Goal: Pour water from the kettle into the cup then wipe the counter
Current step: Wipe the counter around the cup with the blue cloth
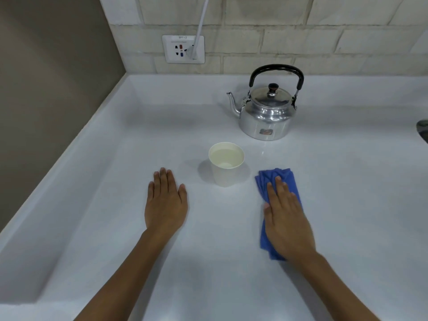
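Note:
A shiny metal kettle [266, 112] with a black handle stands upright at the back of the white counter [208, 262], spout pointing left. In front of it a white paper cup [226, 163] holds water. My left hand [165, 202] lies flat on the counter to the left of the cup, fingers together, holding nothing. My right hand [286, 218] presses flat on a folded blue cloth [281, 179] to the right of the cup; the cloth's far end sticks out past my fingertips.
A wall socket [183, 49] with a white cable plugged in sits on the tiled wall behind. A brown side wall borders the counter's raised left edge. A dark rim [422, 132] shows at the far right.

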`<act>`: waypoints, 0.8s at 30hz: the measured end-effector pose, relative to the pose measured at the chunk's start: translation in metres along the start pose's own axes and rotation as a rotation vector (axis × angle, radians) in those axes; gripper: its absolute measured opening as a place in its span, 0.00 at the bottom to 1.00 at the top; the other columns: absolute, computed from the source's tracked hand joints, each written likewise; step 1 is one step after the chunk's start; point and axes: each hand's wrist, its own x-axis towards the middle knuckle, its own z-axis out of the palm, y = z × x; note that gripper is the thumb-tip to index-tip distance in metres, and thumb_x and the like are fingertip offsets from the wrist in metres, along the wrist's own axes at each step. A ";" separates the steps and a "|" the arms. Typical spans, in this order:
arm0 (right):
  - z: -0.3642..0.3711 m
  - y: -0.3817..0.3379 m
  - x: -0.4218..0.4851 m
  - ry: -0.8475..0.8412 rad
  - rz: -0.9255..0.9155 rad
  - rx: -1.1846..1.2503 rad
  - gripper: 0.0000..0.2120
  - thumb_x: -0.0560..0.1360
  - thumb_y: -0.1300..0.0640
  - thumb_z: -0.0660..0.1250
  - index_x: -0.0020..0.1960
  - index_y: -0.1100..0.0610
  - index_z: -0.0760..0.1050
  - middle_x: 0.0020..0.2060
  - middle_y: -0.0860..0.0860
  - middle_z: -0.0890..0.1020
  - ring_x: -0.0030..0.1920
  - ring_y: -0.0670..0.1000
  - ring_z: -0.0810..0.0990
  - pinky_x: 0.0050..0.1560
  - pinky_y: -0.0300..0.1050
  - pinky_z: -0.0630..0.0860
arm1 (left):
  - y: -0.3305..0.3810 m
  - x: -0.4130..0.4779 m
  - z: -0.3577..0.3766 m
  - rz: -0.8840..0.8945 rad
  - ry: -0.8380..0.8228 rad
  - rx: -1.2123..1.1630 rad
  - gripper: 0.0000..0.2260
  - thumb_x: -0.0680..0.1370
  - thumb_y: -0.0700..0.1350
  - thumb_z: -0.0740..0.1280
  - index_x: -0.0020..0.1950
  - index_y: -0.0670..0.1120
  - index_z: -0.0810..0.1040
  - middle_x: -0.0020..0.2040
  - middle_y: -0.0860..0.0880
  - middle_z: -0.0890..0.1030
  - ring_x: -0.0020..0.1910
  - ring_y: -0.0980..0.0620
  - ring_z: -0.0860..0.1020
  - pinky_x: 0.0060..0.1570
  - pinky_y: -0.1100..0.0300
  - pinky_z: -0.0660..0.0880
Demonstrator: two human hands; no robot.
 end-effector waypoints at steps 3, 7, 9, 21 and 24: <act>0.007 -0.042 -0.022 0.003 -0.011 0.025 0.24 0.80 0.53 0.44 0.73 0.60 0.50 0.74 0.56 0.49 0.75 0.56 0.48 0.75 0.49 0.47 | 0.001 0.000 0.000 -0.004 -0.002 0.009 0.25 0.80 0.50 0.44 0.73 0.39 0.45 0.77 0.42 0.48 0.75 0.46 0.46 0.73 0.54 0.43; 0.012 -0.062 -0.030 -0.092 -0.027 0.132 0.27 0.77 0.46 0.35 0.74 0.55 0.40 0.75 0.50 0.39 0.73 0.47 0.34 0.72 0.42 0.35 | 0.001 -0.001 -0.010 0.005 -0.072 -0.072 0.25 0.81 0.49 0.45 0.73 0.39 0.44 0.77 0.42 0.46 0.75 0.48 0.44 0.73 0.55 0.41; 0.002 -0.052 -0.017 -0.093 0.036 0.375 0.25 0.80 0.48 0.42 0.74 0.53 0.43 0.76 0.47 0.44 0.72 0.41 0.38 0.71 0.38 0.37 | 0.005 -0.012 -0.021 0.027 -0.087 -0.178 0.24 0.81 0.49 0.45 0.74 0.40 0.45 0.77 0.44 0.47 0.75 0.50 0.44 0.72 0.58 0.40; -0.005 0.029 0.103 -0.042 0.109 0.131 0.22 0.80 0.56 0.47 0.73 0.62 0.52 0.75 0.59 0.54 0.75 0.57 0.49 0.75 0.53 0.48 | 0.129 -0.107 -0.026 0.421 -0.087 -0.045 0.26 0.78 0.56 0.51 0.71 0.41 0.62 0.72 0.44 0.66 0.72 0.49 0.62 0.70 0.53 0.54; 0.007 0.034 0.102 -0.041 0.083 0.001 0.24 0.80 0.53 0.45 0.74 0.60 0.49 0.76 0.57 0.52 0.75 0.56 0.48 0.75 0.52 0.47 | 0.137 -0.110 -0.016 0.401 -0.219 0.039 0.31 0.79 0.57 0.47 0.73 0.40 0.39 0.76 0.40 0.42 0.74 0.44 0.39 0.69 0.49 0.32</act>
